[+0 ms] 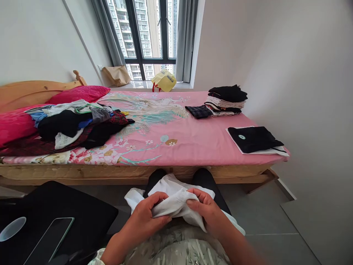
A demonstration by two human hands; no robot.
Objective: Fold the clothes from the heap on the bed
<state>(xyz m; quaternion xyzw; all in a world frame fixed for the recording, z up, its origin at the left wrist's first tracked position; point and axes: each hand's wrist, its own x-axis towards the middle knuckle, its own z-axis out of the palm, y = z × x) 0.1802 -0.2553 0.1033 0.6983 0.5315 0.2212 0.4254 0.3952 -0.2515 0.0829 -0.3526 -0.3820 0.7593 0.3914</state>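
Note:
A crumpled white garment (176, 204) lies across my lap, gathered up between my hands; its exact kind cannot be made out. My left hand (150, 215) is closed on its left part, thumb and fingers pinching the cloth. On the right, my right hand (205, 209) grips the same cloth between thumb and fingers. Loose ends of the fabric hang out to both sides over my dark-trousered knees. Beyond my knees stands a bed with a pink flowered sheet (182, 143).
A messy heap of clothes (71, 125) lies by the red pillows (79, 94). Folded clothes form a stack (227, 99) at the far right, with a folded black garment (255, 140) nearer. A phone (49, 241) rests on a black surface (82, 206) at my left.

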